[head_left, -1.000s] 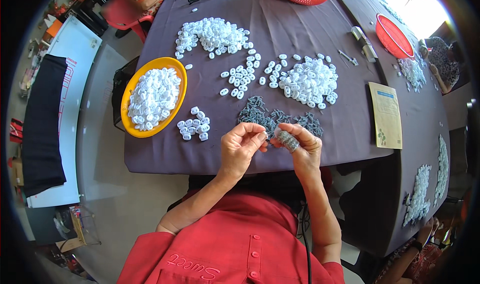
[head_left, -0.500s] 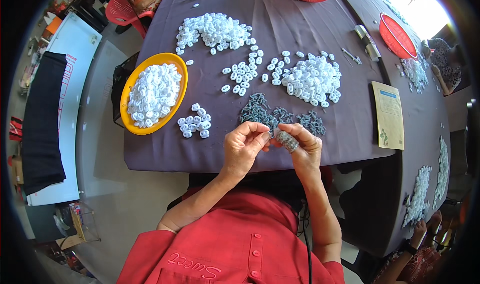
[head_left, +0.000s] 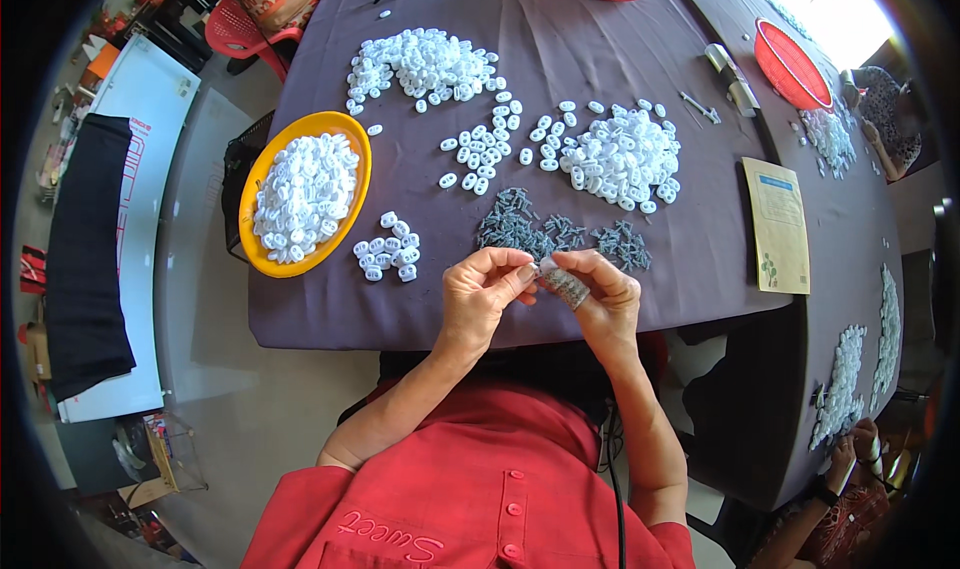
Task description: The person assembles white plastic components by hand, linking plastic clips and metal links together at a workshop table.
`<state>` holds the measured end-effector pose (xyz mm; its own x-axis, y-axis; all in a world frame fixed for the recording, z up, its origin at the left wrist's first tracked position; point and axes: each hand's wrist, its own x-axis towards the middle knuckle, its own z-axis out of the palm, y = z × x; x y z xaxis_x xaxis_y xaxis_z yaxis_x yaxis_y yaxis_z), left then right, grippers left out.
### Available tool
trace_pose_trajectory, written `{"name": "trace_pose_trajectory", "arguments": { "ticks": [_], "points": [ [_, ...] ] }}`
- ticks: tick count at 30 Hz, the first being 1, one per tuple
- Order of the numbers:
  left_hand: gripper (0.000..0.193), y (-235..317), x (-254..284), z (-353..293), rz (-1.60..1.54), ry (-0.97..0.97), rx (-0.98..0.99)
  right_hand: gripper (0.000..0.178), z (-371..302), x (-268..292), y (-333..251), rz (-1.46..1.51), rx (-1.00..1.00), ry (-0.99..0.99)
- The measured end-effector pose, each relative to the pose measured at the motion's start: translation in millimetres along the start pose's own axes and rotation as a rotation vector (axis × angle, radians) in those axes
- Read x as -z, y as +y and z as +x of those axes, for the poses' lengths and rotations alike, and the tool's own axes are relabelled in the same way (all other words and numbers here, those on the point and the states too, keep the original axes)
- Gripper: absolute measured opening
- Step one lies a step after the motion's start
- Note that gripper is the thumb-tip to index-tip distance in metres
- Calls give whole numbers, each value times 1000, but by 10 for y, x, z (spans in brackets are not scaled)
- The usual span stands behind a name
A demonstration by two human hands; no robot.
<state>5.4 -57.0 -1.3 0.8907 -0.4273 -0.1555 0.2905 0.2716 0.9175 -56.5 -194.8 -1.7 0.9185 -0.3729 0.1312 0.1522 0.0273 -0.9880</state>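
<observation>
My left hand [head_left: 474,299] and my right hand [head_left: 608,304] meet over the table's near edge, fingertips almost touching. Both are closed in a pinch. A small white piece [head_left: 540,267] shows between the fingertips; the fingers hide its shape. What my left fingertips hold is too small to make out. A speckled grey-brown wrap [head_left: 568,287] appears to cover my right thumb. Just beyond my hands lies a heap of small dark grey pegs [head_left: 512,224], with smaller clusters to its right. Left of my hands is a group of white oval pieces [head_left: 388,249] with dark openings.
A yellow oval basin [head_left: 262,262] of white pieces stands at the left. White oval pieces [head_left: 622,159] are heaped farther back. A tan envelope [head_left: 776,224] and red baskets [head_left: 790,69] lie right and far right. Other people sit around the tables.
My hands stay pinched together in nearly the same spot. The fingertips have closed in slightly, and the right hand has turned a little. The whole view has shifted slightly.
</observation>
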Motion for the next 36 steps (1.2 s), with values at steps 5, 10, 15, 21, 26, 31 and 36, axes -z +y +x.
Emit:
{"name": "trace_pose_trajectory", "arguments": {
  "ticks": [5,10,15,21,26,31,36],
  "points": [
    [11,14,-18,-15,73,-28,-52,23,11,-22,-35,-95,104,-15],
    [12,53,-49,-14,108,-40,-82,25,20,1,14,-59,66,-25],
    [12,55,-55,-12,141,-43,-117,27,31,-3,5,9,28,-27],
    [10,28,-69,-1,93,-34,-108,28,30,24,54,11,19,-32],
    [11,39,-61,20,53,-6,-85,33,34,17,39,66,-3,-75],
    [10,63,-43,21,51,-3,-84,36,40,19,46,109,-3,-119],
    [10,34,-20,15,80,-2,-74,35,34,8,59,129,44,-115]
  ]
}}
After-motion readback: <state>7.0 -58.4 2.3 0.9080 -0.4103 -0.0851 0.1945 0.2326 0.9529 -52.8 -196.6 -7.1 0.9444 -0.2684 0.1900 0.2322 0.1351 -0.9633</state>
